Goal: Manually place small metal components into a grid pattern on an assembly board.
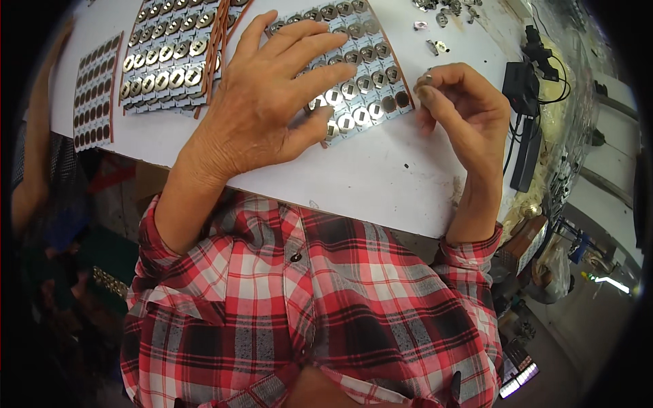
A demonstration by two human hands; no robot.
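Observation:
A flat tray [381, 102] of small round metal parts lies on the white table [367, 177], set in rows. My left hand [265, 102] rests flat on it with fingers spread, covering its left half. My right hand [459, 109] hovers at the tray's right edge, thumb and forefinger pinched on a small metal part [423, 79]. One or two pockets at the tray's near right corner look dark and unfilled.
A second filled tray [166, 61] lies at the upper left, with brown strips [218, 41] beside it and a darker tray [95, 95] further left. Loose metal parts [442, 13] are scattered at the top. A black device with cables [524, 88] sits at the right edge.

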